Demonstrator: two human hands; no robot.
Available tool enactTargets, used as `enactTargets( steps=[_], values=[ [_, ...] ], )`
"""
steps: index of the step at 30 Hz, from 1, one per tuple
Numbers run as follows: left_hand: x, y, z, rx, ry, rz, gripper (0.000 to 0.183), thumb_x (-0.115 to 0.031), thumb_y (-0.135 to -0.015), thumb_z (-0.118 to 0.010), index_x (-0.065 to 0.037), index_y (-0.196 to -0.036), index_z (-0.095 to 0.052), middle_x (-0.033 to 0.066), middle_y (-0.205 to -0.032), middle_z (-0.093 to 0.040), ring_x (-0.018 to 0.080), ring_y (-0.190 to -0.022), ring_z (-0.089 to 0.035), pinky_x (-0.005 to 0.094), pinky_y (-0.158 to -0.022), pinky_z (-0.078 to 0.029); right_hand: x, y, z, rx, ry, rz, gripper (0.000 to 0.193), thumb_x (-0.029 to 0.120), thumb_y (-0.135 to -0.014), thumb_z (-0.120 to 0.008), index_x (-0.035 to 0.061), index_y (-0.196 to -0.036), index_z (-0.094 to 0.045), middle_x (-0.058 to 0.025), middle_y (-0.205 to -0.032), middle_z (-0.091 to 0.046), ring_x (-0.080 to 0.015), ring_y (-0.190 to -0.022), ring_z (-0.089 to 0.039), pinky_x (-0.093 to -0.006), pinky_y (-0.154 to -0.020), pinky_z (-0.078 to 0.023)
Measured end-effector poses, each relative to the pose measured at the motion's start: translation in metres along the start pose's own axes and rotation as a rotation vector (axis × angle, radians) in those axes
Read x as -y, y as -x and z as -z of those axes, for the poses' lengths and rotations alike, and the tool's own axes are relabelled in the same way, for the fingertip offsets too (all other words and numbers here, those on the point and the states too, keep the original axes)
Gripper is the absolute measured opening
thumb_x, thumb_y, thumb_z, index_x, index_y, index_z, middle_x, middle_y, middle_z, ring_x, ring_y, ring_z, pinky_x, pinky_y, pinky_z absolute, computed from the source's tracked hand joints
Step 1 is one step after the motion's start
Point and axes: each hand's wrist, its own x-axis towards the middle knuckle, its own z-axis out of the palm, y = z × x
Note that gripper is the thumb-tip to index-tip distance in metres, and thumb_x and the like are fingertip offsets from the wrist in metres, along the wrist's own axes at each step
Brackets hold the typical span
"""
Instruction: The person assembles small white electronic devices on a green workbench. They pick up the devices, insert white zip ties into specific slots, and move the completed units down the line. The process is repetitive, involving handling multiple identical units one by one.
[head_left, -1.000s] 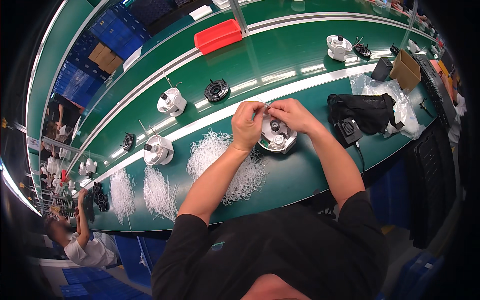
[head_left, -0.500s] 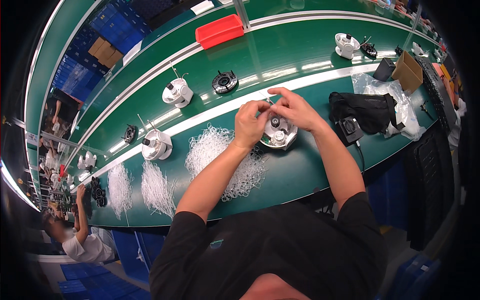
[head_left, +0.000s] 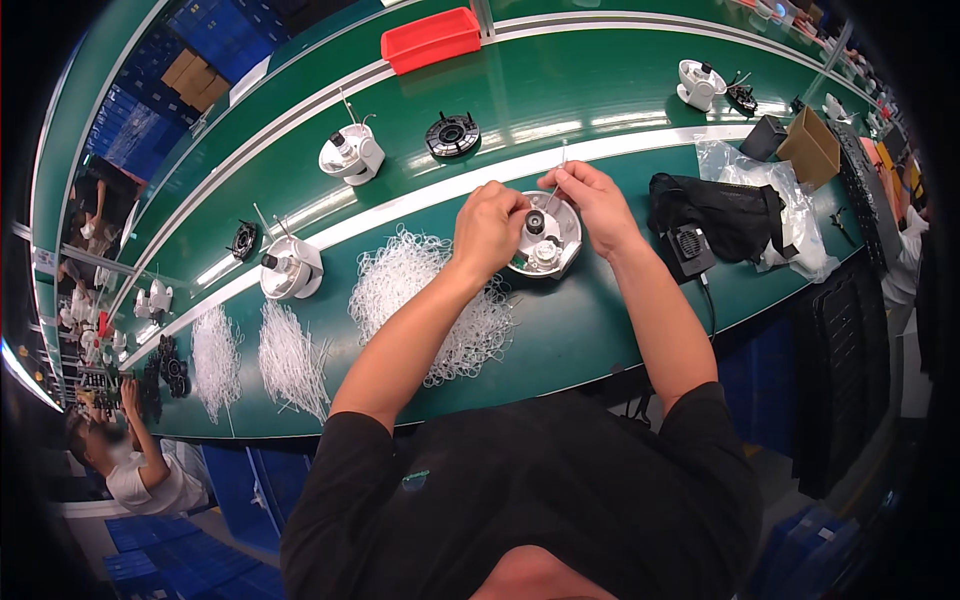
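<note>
On the near green worktop sits a white camera housing [head_left: 569, 235], its hollow side up, showing a black lens [head_left: 535, 222] and small white and green parts inside. My left hand [head_left: 488, 230] is closed at the housing's left rim, its curled fingertips beside the lens. Over the right rim, my right hand [head_left: 598, 205] pinches a thin pale wire [head_left: 564, 155], which stands up past the fingers and runs down into the housing. The fingertips partly hide where the wire goes in. Left of my left forearm lies a big heap of white looped cables [head_left: 400, 290].
Two smaller white cable bundles [head_left: 215, 360] [head_left: 290, 355] lie further left. Similar white housings [head_left: 352, 153] [head_left: 292, 268] [head_left: 700, 86] and a black ring base [head_left: 453, 135] rest along the conveyor. A black bag [head_left: 715, 215] lies right; a red tray [head_left: 431, 40] stands behind. Someone sits far left.
My hands have moved apart from above the lens. The right now pinches the wire at the right rim; the left has come down at the left rim. The whole view has shifted slightly.
</note>
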Motion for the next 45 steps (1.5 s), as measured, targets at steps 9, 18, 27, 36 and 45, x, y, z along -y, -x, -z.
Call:
enactTargets(
  steps=[9, 18, 27, 36, 45],
  values=[
    [-0.003, 0.003, 0.002, 0.019, -0.001, 0.036, 0.009, -0.007, -0.074, -0.076, -0.004, -0.079, -0.069, 0.0103, -0.082, -0.064, 0.0302, -0.08, -0.063, 0.0404, -0.071, -0.051, 0.01, 0.009, 0.0, 0.177, 0.853, 0.206, 0.022, 0.021, -0.079, -0.073, 0.0054, -0.095, -0.068, -0.0091, -0.071, -0.059, -0.019, -0.063, -0.056, -0.0334, -0.06, -0.045],
    [0.005, -0.002, 0.011, 0.029, 0.025, 0.1, 0.012, -0.012, -0.077, -0.074, -0.004, -0.077, -0.067, 0.0122, -0.082, -0.063, 0.0314, -0.079, -0.063, 0.0413, -0.072, -0.05, 0.023, 0.007, 0.011, 0.29, 1.095, 0.502, 0.014, 0.013, -0.084, -0.069, 0.0047, -0.095, -0.065, -0.0126, -0.087, -0.063, -0.0323, -0.088, -0.063, -0.0398, -0.077, -0.05],
    [0.097, -0.026, 0.047, -0.172, 0.658, 0.638, 0.04, -0.031, -0.094, -0.068, 0.001, -0.115, -0.058, 0.0086, -0.095, -0.063, 0.0179, -0.076, -0.067, 0.0289, -0.057, -0.055, 0.05, -0.03, 0.023, -0.001, 1.044, 0.161, 0.014, 0.014, -0.087, -0.065, 0.0007, -0.089, -0.066, -0.0191, -0.08, -0.07, -0.0321, -0.074, -0.07, -0.0396, -0.068, -0.054],
    [0.199, -0.053, 0.076, -0.551, 1.019, 1.017, 0.064, -0.036, -0.1, -0.057, 0.01, -0.136, -0.031, 0.0286, -0.13, -0.043, 0.0373, -0.094, -0.066, 0.0421, -0.076, -0.061, 0.042, -0.157, 0.113, -0.654, 0.935, 0.033, 0.016, 0.01, -0.09, -0.055, -0.003, -0.094, -0.064, -0.0135, -0.07, -0.069, -0.0221, -0.055, -0.069, -0.0341, -0.05, -0.056],
    [0.204, -0.072, 0.064, -0.454, 0.968, 0.924, 0.04, -0.015, -0.099, -0.043, 0.006, -0.132, -0.036, 0.0233, -0.114, -0.057, 0.033, -0.083, -0.07, 0.0369, -0.064, -0.064, 0.054, -0.099, 0.044, -0.905, 1.277, 0.701, 0.043, 0.032, -0.091, -0.067, 0.0003, -0.12, -0.061, -0.0198, -0.108, -0.068, -0.0369, -0.097, -0.065, -0.044, -0.089, -0.049]
  ],
)
